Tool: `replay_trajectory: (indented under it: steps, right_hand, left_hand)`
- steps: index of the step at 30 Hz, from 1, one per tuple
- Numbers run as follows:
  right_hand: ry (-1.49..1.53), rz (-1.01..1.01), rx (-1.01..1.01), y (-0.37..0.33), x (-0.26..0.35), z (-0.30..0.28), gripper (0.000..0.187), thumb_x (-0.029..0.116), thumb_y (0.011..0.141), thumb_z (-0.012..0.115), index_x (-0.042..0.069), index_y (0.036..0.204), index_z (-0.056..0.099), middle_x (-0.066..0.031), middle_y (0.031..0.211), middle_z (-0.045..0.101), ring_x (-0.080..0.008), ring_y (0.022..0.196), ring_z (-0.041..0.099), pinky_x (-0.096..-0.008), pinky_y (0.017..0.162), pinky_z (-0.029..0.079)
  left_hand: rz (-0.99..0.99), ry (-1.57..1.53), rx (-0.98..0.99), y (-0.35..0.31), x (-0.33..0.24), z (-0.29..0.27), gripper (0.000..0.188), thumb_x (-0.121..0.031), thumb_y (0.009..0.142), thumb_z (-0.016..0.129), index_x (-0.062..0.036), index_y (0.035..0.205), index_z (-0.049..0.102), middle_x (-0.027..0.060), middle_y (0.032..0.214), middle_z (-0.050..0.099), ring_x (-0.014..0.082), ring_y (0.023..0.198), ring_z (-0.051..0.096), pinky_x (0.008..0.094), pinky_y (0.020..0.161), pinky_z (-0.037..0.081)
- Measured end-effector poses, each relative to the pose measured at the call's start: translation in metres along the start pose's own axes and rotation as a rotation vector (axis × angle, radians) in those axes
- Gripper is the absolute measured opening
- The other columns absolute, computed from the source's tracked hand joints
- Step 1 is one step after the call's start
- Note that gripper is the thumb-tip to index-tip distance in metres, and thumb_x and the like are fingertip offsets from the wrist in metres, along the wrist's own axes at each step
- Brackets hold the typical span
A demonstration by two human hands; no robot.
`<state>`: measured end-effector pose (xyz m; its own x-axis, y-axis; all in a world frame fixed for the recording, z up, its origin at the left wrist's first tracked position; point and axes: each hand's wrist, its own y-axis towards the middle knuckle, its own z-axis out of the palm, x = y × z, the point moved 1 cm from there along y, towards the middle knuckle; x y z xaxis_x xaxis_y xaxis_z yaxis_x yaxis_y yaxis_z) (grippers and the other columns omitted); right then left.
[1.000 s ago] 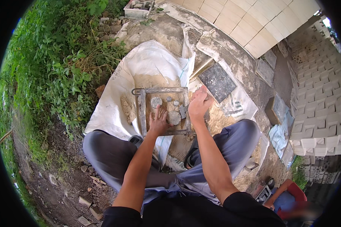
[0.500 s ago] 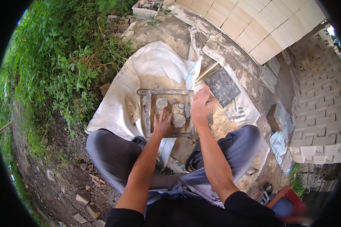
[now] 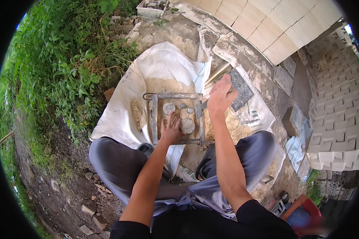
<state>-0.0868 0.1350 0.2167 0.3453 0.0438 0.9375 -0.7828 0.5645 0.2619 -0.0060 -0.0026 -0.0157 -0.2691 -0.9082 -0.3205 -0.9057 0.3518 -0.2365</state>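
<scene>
While bent knees in grey trousers flank the near side, the left hand rests with fingers spread inside a rectangular frame on the ground. A large round lump sits just right of it; farther in lie two small lumps and another big one. A flat grey piece slants by the frame's right bar. The right hand is raised beyond that bar, fingers curled (whether they grip the piece, I cannot tell). Farther off are a dark slab, a white sack and, farthest, a crate.
</scene>
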Motion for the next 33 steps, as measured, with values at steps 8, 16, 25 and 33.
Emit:
replay_trajectory:
  steps: [8, 16, 25, 33]
  right_hand:
    - [-0.098, -0.018, 0.064, 0.005, -0.064, -0.012, 0.050, 0.027, 0.092, 0.048, -0.001, 0.050, 0.044, 0.0005, 0.044, 0.037, -0.0097, 0.042, 0.031, -0.0317, 0.041, 0.021]
    - [-0.099, -0.107, -0.025, -0.010, -0.026, -0.032, 0.050, 0.027, 0.094, 0.045, 0.009, 0.050, 0.033, 0.0021, 0.045, 0.033, -0.0069, 0.040, 0.028, -0.0273, 0.038, 0.019]
    - [-0.118, -0.096, 0.052, -0.029, 0.012, -0.023, 0.049, 0.025, 0.094, 0.046, 0.006, 0.049, 0.036, 0.0016, 0.044, 0.034, -0.0069, 0.041, 0.030, -0.0281, 0.039, 0.020]
    - [-0.154, -0.127, 0.141, -0.042, -0.018, -0.030, 0.050, 0.030, 0.092, 0.049, 0.001, 0.052, 0.042, 0.0011, 0.044, 0.036, -0.0078, 0.042, 0.032, -0.0297, 0.039, 0.021]
  left_hand:
    - [0.011, 0.000, 0.006, 0.004, -0.005, -0.007, 0.084, -0.059, 0.077, 0.055, -0.0087, 0.139, 0.031, 0.0005, 0.150, 0.020, 0.0241, 0.141, -0.010, 0.0589, 0.108, 0.009]
    - [0.040, 0.001, 0.048, 0.004, -0.008, -0.016, 0.083, -0.055, 0.082, 0.053, -0.0045, 0.141, 0.024, 0.0055, 0.151, 0.015, 0.0289, 0.139, -0.015, 0.0601, 0.107, 0.008]
    - [0.024, 0.005, 0.036, 0.006, -0.003, -0.010, 0.082, -0.055, 0.081, 0.054, -0.0074, 0.141, 0.025, 0.0052, 0.149, 0.021, 0.0285, 0.140, -0.012, 0.0595, 0.108, 0.006]
    - [-0.003, 0.037, 0.047, 0.006, -0.006, -0.012, 0.084, -0.060, 0.078, 0.053, -0.0088, 0.140, 0.029, 0.0016, 0.150, 0.020, 0.0263, 0.141, -0.009, 0.0602, 0.107, 0.010]
